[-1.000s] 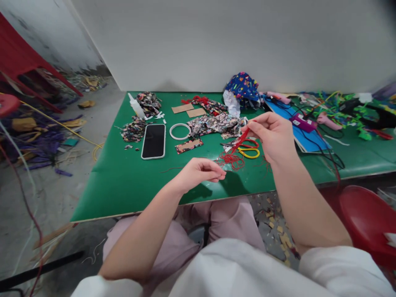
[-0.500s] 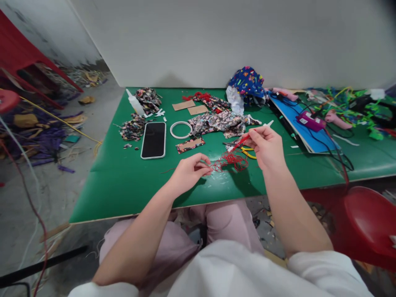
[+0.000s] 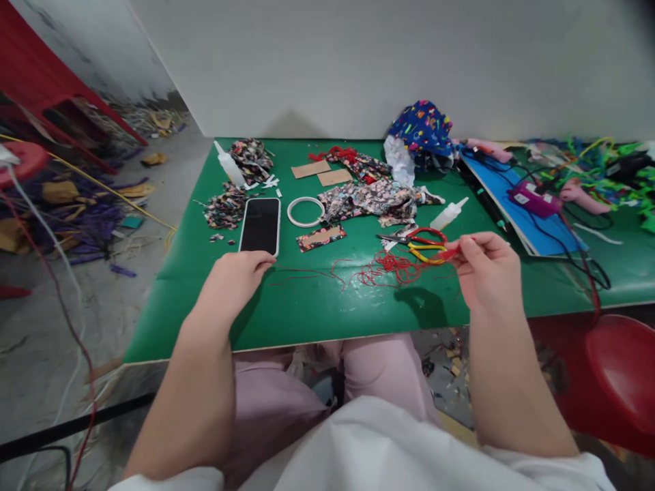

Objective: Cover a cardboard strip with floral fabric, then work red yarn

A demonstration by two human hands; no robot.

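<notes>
A loose tangle of red thread (image 3: 391,268) lies on the green table (image 3: 327,310) between my hands. My left hand (image 3: 238,273), just below the phone (image 3: 260,225), is pinched on a thin strand that runs right towards the tangle. At the right, my right hand (image 3: 484,262) pinches a red bunch of the same thread, raised a little over the table. Behind the tangle lie scissors (image 3: 427,244) with one red and one yellow handle. A small white-tipped bottle (image 3: 449,213) lies beyond them. Patterned fabric (image 3: 373,200) and a white ring (image 3: 306,212) are farther back.
Brown card pieces (image 3: 335,178) and a card on floral cloth (image 3: 321,238) lie mid-table. Another bottle (image 3: 229,164) and fabric scraps (image 3: 225,206) are at the left. A blue folder (image 3: 527,211), cables and a purple device (image 3: 535,199) occupy the right. A red stool (image 3: 621,368) stands below.
My left hand has moved left, drawing a strand out from the tangle. My right hand has moved right with its red bunch, uncovering the scissors and the bottle.
</notes>
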